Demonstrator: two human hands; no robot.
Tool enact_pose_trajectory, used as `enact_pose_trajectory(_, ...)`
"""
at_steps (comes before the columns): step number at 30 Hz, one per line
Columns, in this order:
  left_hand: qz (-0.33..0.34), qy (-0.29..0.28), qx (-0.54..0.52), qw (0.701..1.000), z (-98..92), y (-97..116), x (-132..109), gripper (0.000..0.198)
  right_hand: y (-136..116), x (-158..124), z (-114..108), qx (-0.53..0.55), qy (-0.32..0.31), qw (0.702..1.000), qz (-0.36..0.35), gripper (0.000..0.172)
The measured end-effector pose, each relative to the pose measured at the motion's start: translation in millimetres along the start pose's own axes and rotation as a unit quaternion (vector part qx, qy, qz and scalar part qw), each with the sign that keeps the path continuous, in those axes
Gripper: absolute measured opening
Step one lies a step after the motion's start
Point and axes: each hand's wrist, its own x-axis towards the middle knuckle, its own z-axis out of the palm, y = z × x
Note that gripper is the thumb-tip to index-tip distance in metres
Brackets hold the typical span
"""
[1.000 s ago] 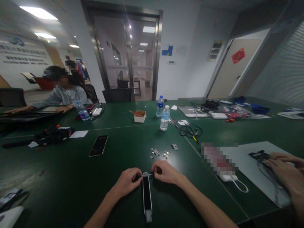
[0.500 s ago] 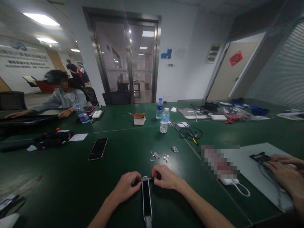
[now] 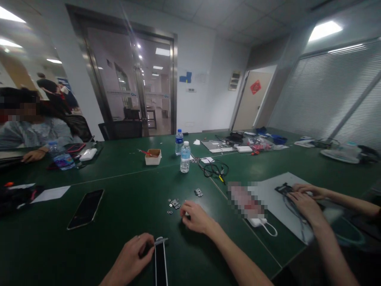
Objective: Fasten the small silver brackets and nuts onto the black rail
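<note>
My left hand (image 3: 135,254) pinches the upper end of a long, narrow bar (image 3: 161,264) with a black face and a pale rim. A small grey metal crosspiece (image 3: 161,240) lies across that end, its right tip sticking out. My right hand (image 3: 198,219) is over the small hardware, palm down, with fingers curled toward the thumb; whatever is between its fingertips is hidden. Just left of it lie a grey metal bracket (image 3: 175,204) and several small nuts or washers (image 3: 169,212). A second bracket (image 3: 198,192) rests beyond the hand.
A phone (image 3: 86,209) lies to the left. Farther back stand two water bottles (image 3: 185,159) and a small box (image 3: 153,157), near a coiled black cable (image 3: 212,169). On the right, a co-worker's hands (image 3: 306,196) work on a grey board (image 3: 268,186) beside a white power bank (image 3: 256,221).
My right hand has left the crosspiece and moved forward to the small hardware. My left hand stays at the bar's end. The view has turned to the right.
</note>
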Motion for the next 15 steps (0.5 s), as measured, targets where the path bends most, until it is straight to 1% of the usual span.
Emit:
enact_pose_trajectory(4, -0.001, -0.001, 0.004, 1.0, -0.7, 0, 0, 0.016, 21, -2, -8, -0.051, 0.032, 0.997, 0.052, 0.014)
enact_pose_trajectory(8, -0.005, -0.004, 0.012, 1.0, 0.0, -2, 0, 0.017, 35, -3, -14, -0.076, 0.066, 0.991, 0.093, 0.012)
enact_pose_trajectory(11, -0.005, -0.013, 0.011, 1.0, 0.1, -2, 0, 0.018, 42, -5, -19, -0.09, 0.074, 0.987, 0.11, 0.013)
enact_pose_trajectory(15, 0.002, -0.003, 0.011, 1.0, -0.7, 0, 0, 0.019, 55, -8, -22, -0.107, 0.074, 0.979, 0.159, 0.016)
